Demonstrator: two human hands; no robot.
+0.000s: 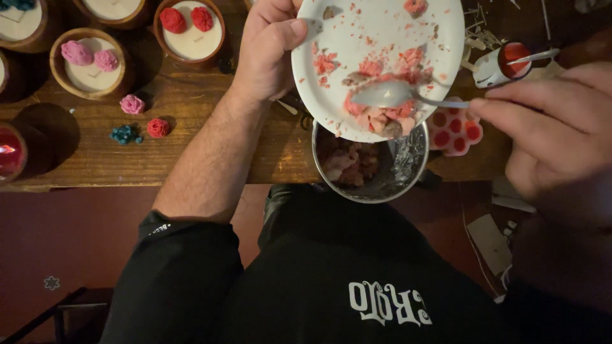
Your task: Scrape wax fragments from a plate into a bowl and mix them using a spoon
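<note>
Spoon (pixel 398 95) lying level across tilted plate (pixel 382 38), bowl pointing left; right hand (pixel 542 134) pinching handle; left hand (pixel 271 48) gripping plate rim above pot (pixel 408 167).

Dark wood table (pixel 159 134) w/ worn planks, dim warm light, dark red floor (pixel 76 242) below (bit of a black frame (pixel 64 312) bottom left, prob a chair).
</note>
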